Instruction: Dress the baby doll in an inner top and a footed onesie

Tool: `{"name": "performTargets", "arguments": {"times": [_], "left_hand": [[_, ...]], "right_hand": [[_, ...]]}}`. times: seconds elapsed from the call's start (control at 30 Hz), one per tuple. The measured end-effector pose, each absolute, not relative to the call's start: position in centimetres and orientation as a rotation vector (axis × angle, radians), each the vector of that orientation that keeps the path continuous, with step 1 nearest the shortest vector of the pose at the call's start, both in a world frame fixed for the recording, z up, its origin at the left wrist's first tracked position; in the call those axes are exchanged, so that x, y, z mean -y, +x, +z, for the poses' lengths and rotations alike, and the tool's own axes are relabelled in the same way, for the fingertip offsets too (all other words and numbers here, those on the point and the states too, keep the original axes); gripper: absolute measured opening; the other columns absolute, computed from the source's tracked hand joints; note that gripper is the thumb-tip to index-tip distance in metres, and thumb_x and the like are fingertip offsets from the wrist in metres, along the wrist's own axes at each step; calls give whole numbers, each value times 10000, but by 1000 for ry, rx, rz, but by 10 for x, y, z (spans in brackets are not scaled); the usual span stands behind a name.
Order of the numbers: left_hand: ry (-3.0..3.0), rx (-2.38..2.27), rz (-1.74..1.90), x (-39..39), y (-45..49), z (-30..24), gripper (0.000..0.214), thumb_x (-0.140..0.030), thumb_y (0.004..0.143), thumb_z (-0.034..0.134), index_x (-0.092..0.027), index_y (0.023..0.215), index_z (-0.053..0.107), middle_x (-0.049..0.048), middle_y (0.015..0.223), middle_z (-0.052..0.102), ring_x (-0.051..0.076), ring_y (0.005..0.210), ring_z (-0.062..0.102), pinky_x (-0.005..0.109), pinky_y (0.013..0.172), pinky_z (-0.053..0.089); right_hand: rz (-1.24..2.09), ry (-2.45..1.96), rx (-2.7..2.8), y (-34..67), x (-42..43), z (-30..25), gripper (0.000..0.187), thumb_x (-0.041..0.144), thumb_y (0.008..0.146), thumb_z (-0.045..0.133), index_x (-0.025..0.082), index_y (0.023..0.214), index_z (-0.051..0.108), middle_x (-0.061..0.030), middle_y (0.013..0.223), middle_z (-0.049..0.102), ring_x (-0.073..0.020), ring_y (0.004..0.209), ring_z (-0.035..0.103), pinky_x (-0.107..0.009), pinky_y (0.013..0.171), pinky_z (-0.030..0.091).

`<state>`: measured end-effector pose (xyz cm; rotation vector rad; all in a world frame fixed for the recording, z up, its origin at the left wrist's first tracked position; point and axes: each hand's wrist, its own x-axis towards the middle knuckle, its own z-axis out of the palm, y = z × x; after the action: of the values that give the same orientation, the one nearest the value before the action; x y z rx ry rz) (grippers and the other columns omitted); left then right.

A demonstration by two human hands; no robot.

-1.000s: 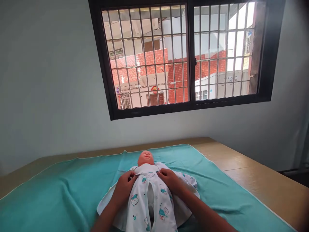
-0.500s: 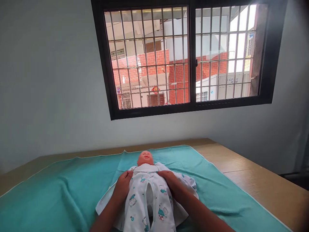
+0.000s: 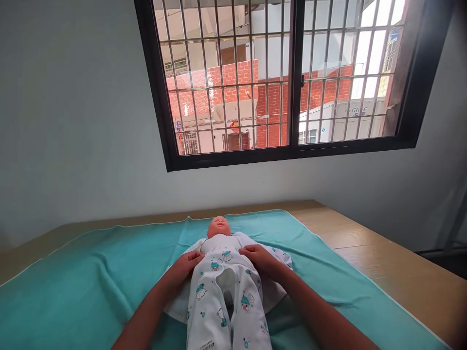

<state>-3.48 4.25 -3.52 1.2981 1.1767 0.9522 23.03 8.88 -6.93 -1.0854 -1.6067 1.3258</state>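
A baby doll (image 3: 219,226) lies on its back on a teal cloth, its head toward the window. White baby pants (image 3: 207,291) with animal and house prints cover its legs and lower body, and an opening shows at the crotch. My left hand (image 3: 191,262) pinches the waist of the pants at the doll's left-hand side in view. At the opposite side of the waist, my right hand (image 3: 257,256) grips the fabric too. Under the doll a white printed top (image 3: 279,255) is spread out, partly hidden by my hands and the pants.
The teal cloth (image 3: 80,291) has folds and covers much of a wooden table (image 3: 372,253). Behind the table stands a grey-white wall (image 3: 80,112) with a dark-framed, barred window (image 3: 233,163).
The pants' waist sits flatter, and the crotch opening looks wider and shorter. My hands stay at its two sides, with the forearms spread further apart. The camera view has tilted down slightly.
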Motion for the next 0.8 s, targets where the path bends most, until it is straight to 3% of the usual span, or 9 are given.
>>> {"name": "performTargets", "arguments": {"times": [0.2,0.33,0.5,0.8], "left_hand": [[1443,-1010,674,-29,-55,-22,298,-330,597,767,-159,824,675,68,868,698,221,847,633,316,785,487],[1489,-884,526,-35,-64,-29,400,-285,558,794,-154,920,684,71,942,700,258,951,619,371,888,464],[1535,-830,387,-41,-68,-38,445,-307,564,799,-150,969,703,72,976,708,293,1015,600,400,950,429],[1496,-927,726,-40,-51,-52,345,-304,553,790,-135,838,691,60,838,701,255,868,613,350,811,468]], "right_hand": [[1594,-986,1857,260,-86,-54,225,288,646,749,167,824,683,3,803,627,-132,727,519,-241,673,413],[1689,-950,2070,265,-84,-44,297,276,617,772,153,880,707,-1,862,644,-153,800,547,-255,732,434],[1736,-947,2025,258,-81,-47,282,284,610,791,139,838,711,11,799,633,-133,747,537,-240,694,436],[1858,-703,1654,243,-78,-74,328,243,598,805,126,891,715,-25,824,672,-160,754,593,-288,720,465]]}}
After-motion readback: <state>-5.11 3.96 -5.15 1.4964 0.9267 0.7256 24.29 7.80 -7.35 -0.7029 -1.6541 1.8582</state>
